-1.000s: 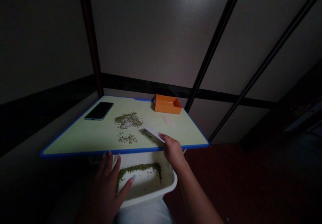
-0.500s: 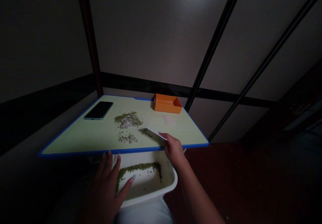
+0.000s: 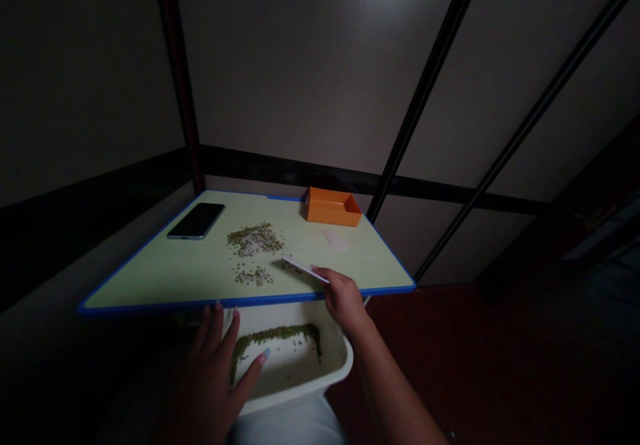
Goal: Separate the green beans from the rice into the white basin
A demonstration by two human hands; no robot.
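My right hand grips a thin white card, tilted low over the table near its front edge. Under and beside the card lie a few dark green grains. Further left, a small cluster of green and pale grains lies in front of a larger mixed pile. My left hand has its fingers spread at the left side of a white basin, the fingertips close to the table's blue edge. Green grains line the far and left parts of the basin's floor.
The pale table has a blue rim. A phone lies at its back left, an orange open box at the back right. Pale grains sit before the box. Panelled walls stand behind.
My right hand has moved the white card slightly left and nearer to me, over the few dark grains. My left hand looks unmoved.
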